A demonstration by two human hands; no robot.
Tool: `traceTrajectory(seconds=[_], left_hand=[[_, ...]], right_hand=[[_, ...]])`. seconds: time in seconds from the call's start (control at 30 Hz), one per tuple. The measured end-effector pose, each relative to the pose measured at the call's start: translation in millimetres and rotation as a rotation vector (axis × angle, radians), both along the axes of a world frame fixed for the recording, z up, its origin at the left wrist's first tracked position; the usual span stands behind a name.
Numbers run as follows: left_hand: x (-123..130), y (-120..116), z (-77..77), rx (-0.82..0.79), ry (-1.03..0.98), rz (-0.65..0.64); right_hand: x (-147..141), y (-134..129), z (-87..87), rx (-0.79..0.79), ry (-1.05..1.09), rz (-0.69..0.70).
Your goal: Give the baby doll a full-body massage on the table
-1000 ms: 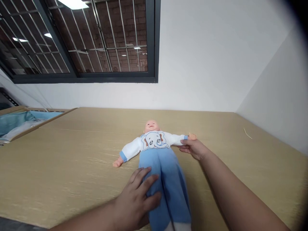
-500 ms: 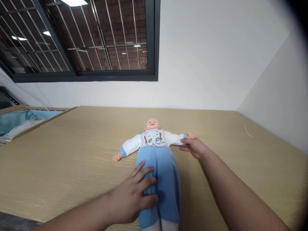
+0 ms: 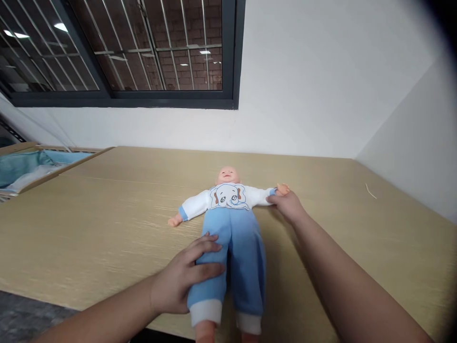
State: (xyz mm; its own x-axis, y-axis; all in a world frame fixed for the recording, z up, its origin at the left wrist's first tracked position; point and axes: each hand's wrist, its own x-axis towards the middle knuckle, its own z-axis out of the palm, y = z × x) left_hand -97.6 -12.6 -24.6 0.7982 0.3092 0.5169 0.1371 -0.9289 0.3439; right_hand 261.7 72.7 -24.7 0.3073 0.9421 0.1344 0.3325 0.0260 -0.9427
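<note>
Tabletop [image 3: 107, 224], tan and wrinkled, meets a smooth white wall [image 3: 303, 85]. A bald doll [image 3: 231, 226] in soft blue-and-white clothes [image 3: 248, 257] lies face-up, head [image 3: 228, 175] toward the back edge, left hand [image 3: 178, 281] clasping one trouser leg [image 3: 207, 291], right hand [image 3: 290, 206] pinching a sleeve cuff [image 3: 272, 191].

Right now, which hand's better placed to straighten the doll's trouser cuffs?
Probably your left hand: it lies on a blue trouser leg, just above one white trouser cuff. Your right hand is farther away, holding the outstretched sleeve of the doll.
</note>
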Motion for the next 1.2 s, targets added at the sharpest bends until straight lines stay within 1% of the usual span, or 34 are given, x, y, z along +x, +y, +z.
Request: traceTrajectory(seconds=[0.07,0.1,0.13,0.2,0.27,0.37,0.5,0.57,0.73,0.9,0.97,1.0,1.07,1.1,1.2], left_hand=[[-2,5,4.2,-0.054,-0.009,-0.018],[-2,7,6.1,-0.075,-0.016,-0.018],[-2,10,7.8,-0.088,-0.022,-0.016],[-2,16,10.4,-0.089,-0.03,0.004],[0,21,12.5,-0.053,-0.035,0.041],[4,30,15.4,0.026,-0.052,0.099],[15,46,18.6,0.085,-0.052,0.176],[20,54,18.9,0.094,-0.062,0.176],[24,68,15.9,0.048,-0.083,0.11],[22,68,17.8,-0.004,-0.118,0.066],[19,65,21.3,-0.034,-0.123,0.037],[17,62,23.3,-0.052,-0.12,0.018],[13,53,26.7,-0.093,-0.102,-0.023],[10,48,27.4,-0.111,-0.089,-0.044],[4,32,24.4,-0.104,-0.064,-0.078]], right_hand=[[-19,-4,7.0,0.094,-0.183,-0.092],[-30,-7,9.8,0.168,-0.269,-0.114],[-41,-10,11.9,0.236,-0.346,-0.097],[-59,-17,14.2,0.366,-0.534,0.007],[-70,-21,15.1,0.414,-0.717,0.101],[-74,-24,15.8,0.355,-0.905,0.14],[-71,-25,15.9,0.307,-1.009,0.145],[-70,-26,14.8,0.296,-1.024,0.144],[-70,-25,11.8,0.271,-1.027,0.149],[-69,-25,13.8,0.276,-0.977,0.139],[-65,-24,13.7,0.241,-0.895,0.137],[-61,-22,12.6,0.209,-0.819,0.128],[-49,-17,7.4,0.141,-0.589,0.098],[-41,-13,3.3,0.117,-0.434,0.076],[-16,1,-12.5,0.112,0.116,0.059]])
